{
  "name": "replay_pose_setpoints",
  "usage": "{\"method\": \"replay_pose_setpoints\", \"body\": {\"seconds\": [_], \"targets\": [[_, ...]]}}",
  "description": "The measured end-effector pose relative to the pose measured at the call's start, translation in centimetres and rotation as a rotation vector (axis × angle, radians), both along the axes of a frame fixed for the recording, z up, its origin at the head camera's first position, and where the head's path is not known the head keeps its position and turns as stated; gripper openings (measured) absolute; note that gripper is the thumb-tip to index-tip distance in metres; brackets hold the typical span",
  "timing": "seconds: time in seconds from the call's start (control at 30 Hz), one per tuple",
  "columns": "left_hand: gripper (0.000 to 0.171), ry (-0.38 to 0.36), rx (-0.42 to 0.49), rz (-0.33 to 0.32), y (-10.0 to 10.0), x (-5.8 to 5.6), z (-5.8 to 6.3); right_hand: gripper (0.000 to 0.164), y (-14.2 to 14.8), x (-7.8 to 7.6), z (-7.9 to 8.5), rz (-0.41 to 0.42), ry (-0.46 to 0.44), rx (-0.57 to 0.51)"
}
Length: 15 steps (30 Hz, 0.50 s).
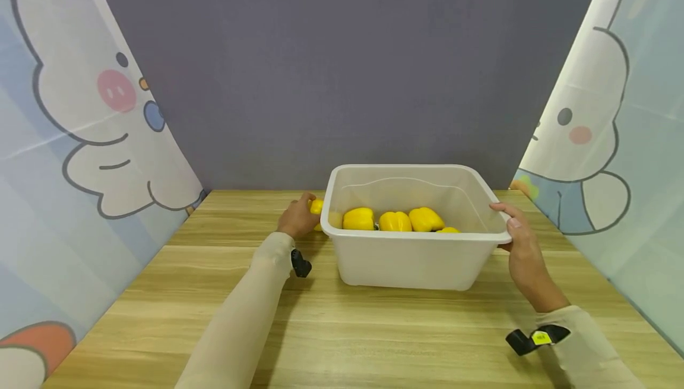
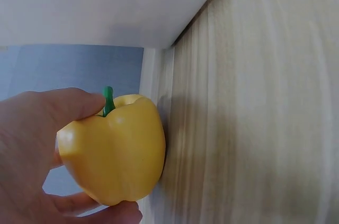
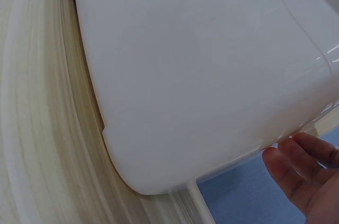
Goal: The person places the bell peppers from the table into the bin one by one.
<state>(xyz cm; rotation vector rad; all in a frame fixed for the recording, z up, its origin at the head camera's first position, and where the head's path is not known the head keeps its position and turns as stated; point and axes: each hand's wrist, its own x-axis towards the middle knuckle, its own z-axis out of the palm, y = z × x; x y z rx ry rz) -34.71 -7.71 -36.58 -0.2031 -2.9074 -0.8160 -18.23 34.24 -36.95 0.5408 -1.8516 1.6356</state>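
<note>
A yellow bell pepper [image 2: 119, 152] with a green stem stands upright at the wooden tabletop, left of the white plastic bin [image 1: 411, 261]. My left hand [image 1: 297, 218] grips it, thumb near the stem and other fingers around the far side and below in the left wrist view. The bin's left rim hides part of this pepper in the head view. At the bin's right end, my right hand [image 1: 526, 258] holds the rim, its thumb on top. Inside the bin lie several yellow bell peppers [image 1: 395, 221], their lower parts hidden by the front wall.
The wooden table [image 1: 385, 335] runs back to a dark grey panel [image 1: 342, 80]. Cartoon-printed curtains flank it, one on the left [image 1: 85, 157] and one on the right [image 1: 604, 139]. The bin stands close to the back of the table.
</note>
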Motion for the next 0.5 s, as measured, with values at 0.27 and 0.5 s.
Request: {"method": "replay_pose_setpoints", "body": {"seconds": [0.27, 0.5], "targets": [[0.064, 0.002, 0.006, -0.006, -0.03, -0.06, -0.24, 0.043, -0.02, 0.08, 0.07, -0.004, -0.003, -0.001], [0.066, -0.002, 0.031, 0.003, -0.31, -0.08, -0.65, 0.042, 0.04, -0.07, -0.04, 0.002, -0.006, -0.01]]}}
